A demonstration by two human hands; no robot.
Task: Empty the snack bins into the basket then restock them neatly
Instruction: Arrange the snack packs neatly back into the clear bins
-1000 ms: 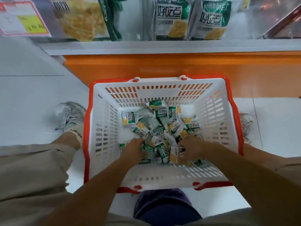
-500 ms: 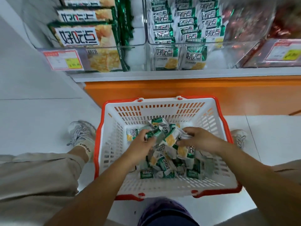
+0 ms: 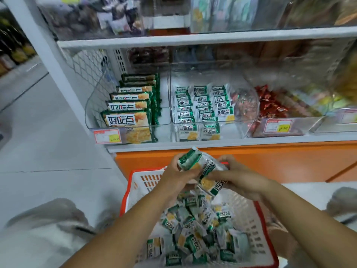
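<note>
A white basket with a red rim (image 3: 255,227) sits on the floor between my legs, holding a loose heap of several small green-and-white snack packets (image 3: 195,229). Above the basket's far rim, my left hand (image 3: 177,175) and my right hand (image 3: 239,176) together grip a bunch of these packets (image 3: 202,167). On the low shelf stands a clear bin (image 3: 204,111) with rows of the same small packets. Left of it, another clear bin (image 3: 127,113) holds larger green packs standing in a row.
A red-wrapped snack bin (image 3: 270,109) stands to the right on the same shelf, with price tags (image 3: 107,136) on the bin fronts. An orange base panel (image 3: 270,161) runs below the shelf. A white upright post (image 3: 48,55) stands at the left; an upper shelf (image 3: 193,37) lies above.
Both hands have risen out of the basket's heap with a bunch of packets, up toward the shelf. My view has tilted up from the basket to the bins.
</note>
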